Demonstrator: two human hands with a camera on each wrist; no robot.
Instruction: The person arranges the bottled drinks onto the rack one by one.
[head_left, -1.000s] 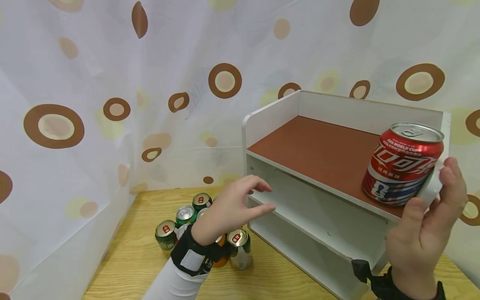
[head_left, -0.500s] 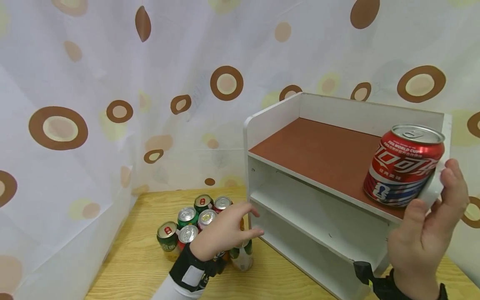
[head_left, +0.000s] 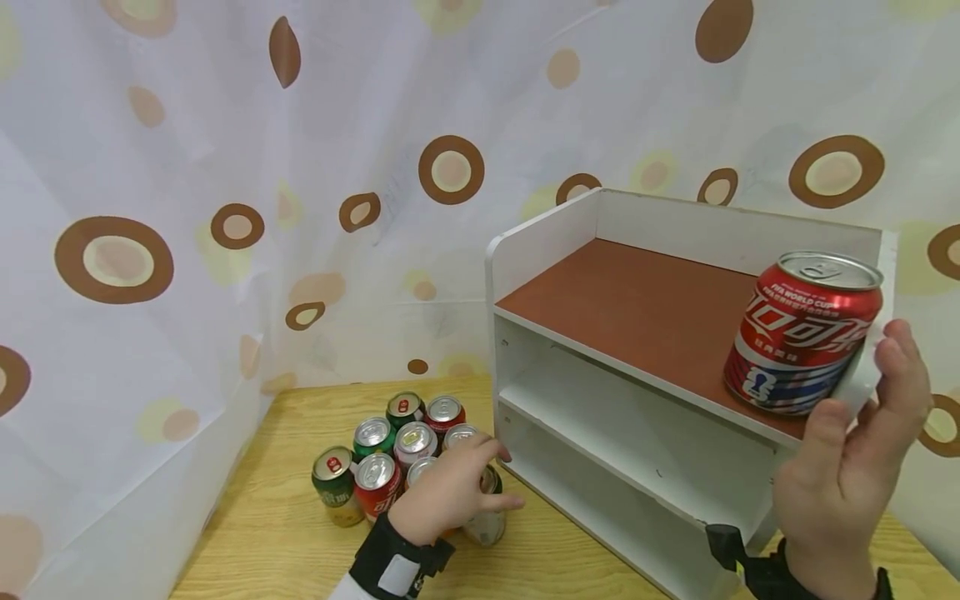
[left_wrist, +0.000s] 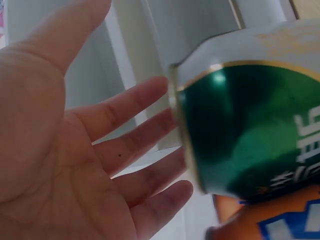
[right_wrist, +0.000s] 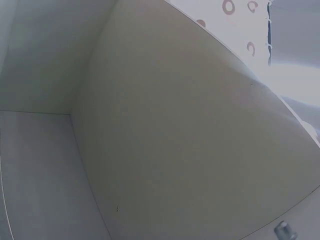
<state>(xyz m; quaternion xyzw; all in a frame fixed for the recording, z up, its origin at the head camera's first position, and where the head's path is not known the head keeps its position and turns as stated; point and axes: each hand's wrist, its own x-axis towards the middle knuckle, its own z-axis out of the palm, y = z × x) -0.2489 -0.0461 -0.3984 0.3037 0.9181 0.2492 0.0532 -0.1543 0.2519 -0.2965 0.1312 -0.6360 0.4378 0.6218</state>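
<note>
My left hand (head_left: 453,496) hovers over the front of a group of drink cans, thumb and fingers spread apart. Just below and beyond it is a green-and-white can (head_left: 486,527), partly covered by the hand. In the left wrist view, the fingers of that hand (left_wrist: 75,145) extend toward the rim of the green-and-white can (left_wrist: 240,125), not wrapped round it. My right hand (head_left: 855,467) grips the front edge of the shelf's (head_left: 637,308) white right side panel, beside a red cola can (head_left: 804,333) standing on the brown top. The right wrist view shows no hand.
Several cans stand close together on the wooden table, among them a red can (head_left: 377,479), a green-and-yellow can (head_left: 337,492) and a pink-white can (head_left: 415,443). An orange-and-blue can (left_wrist: 290,215) adjoins the green-and-white one. A patterned curtain (head_left: 300,167) hangs behind.
My left hand has come down and slightly left toward the front cans, uncovering cans farther back. The right hand keeps its hold on the side panel, and the cola can stays put.
</note>
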